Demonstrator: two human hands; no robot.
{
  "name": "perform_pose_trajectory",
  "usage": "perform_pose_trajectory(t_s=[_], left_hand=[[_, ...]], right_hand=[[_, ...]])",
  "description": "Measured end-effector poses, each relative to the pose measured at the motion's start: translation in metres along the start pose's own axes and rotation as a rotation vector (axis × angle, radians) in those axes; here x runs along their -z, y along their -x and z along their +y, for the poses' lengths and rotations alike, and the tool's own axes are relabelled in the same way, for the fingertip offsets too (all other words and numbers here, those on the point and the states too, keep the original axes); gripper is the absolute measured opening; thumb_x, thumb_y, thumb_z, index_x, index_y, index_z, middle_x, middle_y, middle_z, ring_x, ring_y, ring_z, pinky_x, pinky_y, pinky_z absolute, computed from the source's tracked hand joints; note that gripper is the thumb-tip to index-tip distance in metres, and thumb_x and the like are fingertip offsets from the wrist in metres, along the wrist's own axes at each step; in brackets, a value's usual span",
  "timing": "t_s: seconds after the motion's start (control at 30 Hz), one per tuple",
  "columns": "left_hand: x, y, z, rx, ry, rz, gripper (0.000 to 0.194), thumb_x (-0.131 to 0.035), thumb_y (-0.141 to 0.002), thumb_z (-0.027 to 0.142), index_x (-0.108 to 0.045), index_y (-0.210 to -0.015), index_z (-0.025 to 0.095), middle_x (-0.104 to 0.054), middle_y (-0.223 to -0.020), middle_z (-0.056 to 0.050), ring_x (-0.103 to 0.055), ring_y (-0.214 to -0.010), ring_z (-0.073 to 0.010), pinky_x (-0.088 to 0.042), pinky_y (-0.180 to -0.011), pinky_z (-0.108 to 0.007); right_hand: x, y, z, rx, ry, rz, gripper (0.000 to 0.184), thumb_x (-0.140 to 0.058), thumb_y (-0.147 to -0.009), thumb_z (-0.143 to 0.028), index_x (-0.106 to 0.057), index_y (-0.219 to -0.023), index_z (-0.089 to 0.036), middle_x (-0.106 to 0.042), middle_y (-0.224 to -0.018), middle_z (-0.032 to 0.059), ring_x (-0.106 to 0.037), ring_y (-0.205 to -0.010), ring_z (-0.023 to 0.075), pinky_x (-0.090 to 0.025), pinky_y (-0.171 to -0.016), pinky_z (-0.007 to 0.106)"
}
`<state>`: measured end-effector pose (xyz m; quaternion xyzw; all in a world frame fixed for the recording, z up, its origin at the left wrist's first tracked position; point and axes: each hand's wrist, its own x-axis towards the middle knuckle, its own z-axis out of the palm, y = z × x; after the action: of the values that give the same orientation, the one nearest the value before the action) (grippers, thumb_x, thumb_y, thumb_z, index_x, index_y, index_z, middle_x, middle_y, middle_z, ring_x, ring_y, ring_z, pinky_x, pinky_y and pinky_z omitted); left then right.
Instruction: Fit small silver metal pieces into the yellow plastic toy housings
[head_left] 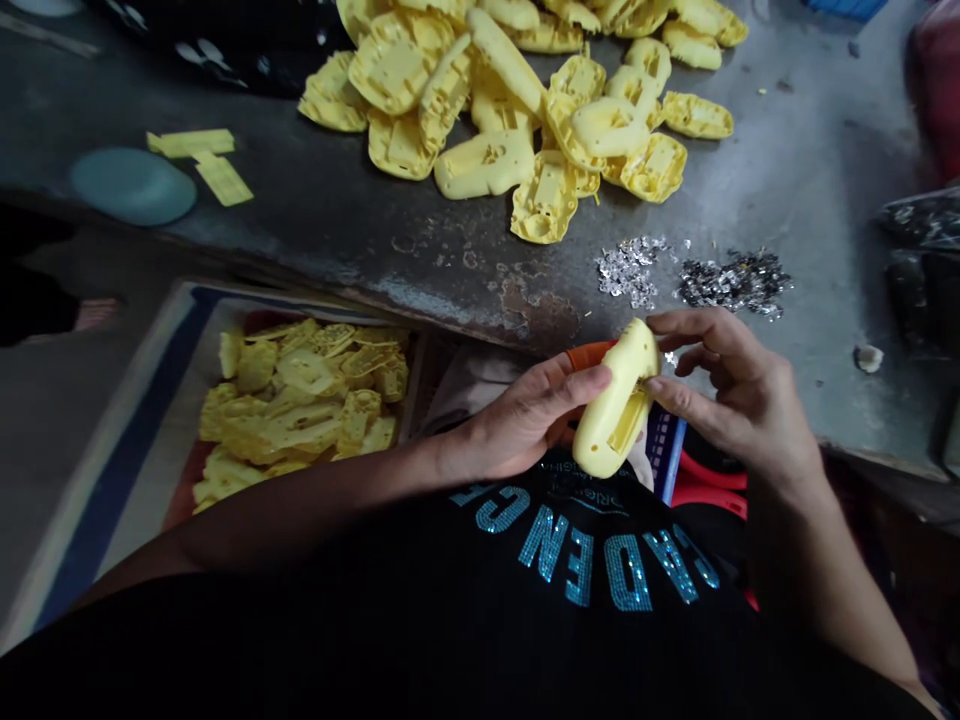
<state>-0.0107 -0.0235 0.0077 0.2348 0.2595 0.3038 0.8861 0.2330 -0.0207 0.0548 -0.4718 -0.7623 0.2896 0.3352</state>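
My left hand [536, 415] is wrapped round a yellow plastic housing [611, 420], tilted with its narrow end up, over my lap at the table edge. A long recess shows in its side. My right hand [739, 390] touches the upper end, index fingertip at the top and thumb at the edge of the opening. Whether a small part sits under that thumb is hidden. Just beyond the hands lie two piles of small metal pieces, a bright silver one [631, 272] and a darker one [735, 283].
A heap of yellow housings [487, 165] covers the back of the grey table [315, 225]. At left lie a bluish round disc [133, 187] and yellow strips [223, 178]. Below, a box holds flat yellow parts [300, 400]. Red handles [709, 485] and a blue basket edge [667, 455] show near my lap.
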Motion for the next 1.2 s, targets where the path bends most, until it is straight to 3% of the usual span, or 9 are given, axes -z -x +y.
perform_pose_trajectory(t_s=[0.13,0.27,0.4,0.57,0.77,1.0,1.2], left_hand=[[-0.003,0.001,0.004,-0.016,0.038,-0.056,0.074,-0.095,-0.085,0.062,-0.074,-0.142,0.020,-0.084,-0.130,-0.014,-0.082,-0.101,-0.0263,-0.065,-0.086,-0.034],[-0.006,0.001,0.005,0.009,0.046,-0.124,0.070,-0.088,-0.091,0.067,-0.075,-0.138,0.017,-0.086,-0.118,-0.015,-0.084,-0.091,-0.0271,-0.066,-0.083,-0.036],[-0.009,0.001,0.003,-0.025,0.068,-0.050,0.059,-0.096,-0.087,0.058,-0.078,-0.129,0.020,-0.086,-0.118,-0.010,-0.082,-0.097,-0.0227,-0.065,-0.089,-0.032],[-0.008,0.001,-0.001,-0.037,0.049,0.013,0.051,-0.101,-0.084,0.047,-0.080,-0.127,0.027,-0.086,-0.108,0.000,-0.080,-0.088,-0.0140,-0.063,-0.081,-0.023],[-0.004,-0.001,-0.003,0.004,0.104,-0.114,0.050,-0.093,-0.091,0.052,-0.078,-0.130,0.024,-0.086,-0.116,-0.007,-0.082,-0.102,-0.0219,-0.065,-0.096,-0.034],[-0.004,-0.002,-0.003,0.008,0.068,-0.126,0.053,-0.090,-0.094,0.054,-0.076,-0.134,0.023,-0.086,-0.119,-0.009,-0.082,-0.108,-0.0261,-0.063,-0.101,-0.038],[-0.004,-0.004,-0.006,0.011,0.093,-0.100,0.054,-0.092,-0.091,0.055,-0.078,-0.131,0.021,-0.085,-0.120,-0.010,-0.081,-0.106,-0.0241,-0.063,-0.098,-0.036]], right_hand=[[-0.002,0.003,-0.002,-0.005,-0.100,0.015,0.042,-0.089,-0.096,-0.037,-0.073,-0.135,-0.033,-0.075,-0.130,0.0055,-0.072,-0.113,0.0259,-0.058,-0.082,0.039],[-0.005,0.008,-0.010,0.127,-0.024,0.159,0.023,-0.089,-0.095,-0.023,-0.079,-0.113,-0.031,-0.075,-0.114,0.0041,-0.071,-0.110,0.0256,-0.058,-0.092,0.044],[-0.006,0.009,-0.019,0.229,0.142,0.143,0.019,-0.086,-0.096,-0.016,-0.076,-0.107,-0.028,-0.073,-0.106,0.0036,-0.071,-0.101,0.0242,-0.056,-0.091,0.044],[-0.010,0.009,-0.020,0.289,0.268,0.146,0.015,-0.080,-0.098,-0.018,-0.068,-0.103,-0.025,-0.074,-0.107,0.0061,-0.067,-0.097,0.0239,-0.053,-0.089,0.044],[-0.022,0.015,-0.014,0.214,0.160,0.227,0.010,-0.073,-0.098,-0.020,-0.066,-0.098,-0.026,-0.073,-0.106,0.0047,-0.069,-0.098,0.0255,-0.052,-0.092,0.048],[-0.025,0.016,-0.013,0.175,0.119,0.248,0.010,-0.074,-0.098,-0.020,-0.067,-0.096,-0.027,-0.074,-0.105,0.0047,-0.069,-0.098,0.0258,-0.051,-0.093,0.048],[-0.020,0.015,-0.012,0.199,0.146,0.213,0.011,-0.078,-0.096,-0.020,-0.069,-0.098,-0.027,-0.076,-0.106,0.0053,-0.070,-0.098,0.0262,-0.054,-0.091,0.047]])
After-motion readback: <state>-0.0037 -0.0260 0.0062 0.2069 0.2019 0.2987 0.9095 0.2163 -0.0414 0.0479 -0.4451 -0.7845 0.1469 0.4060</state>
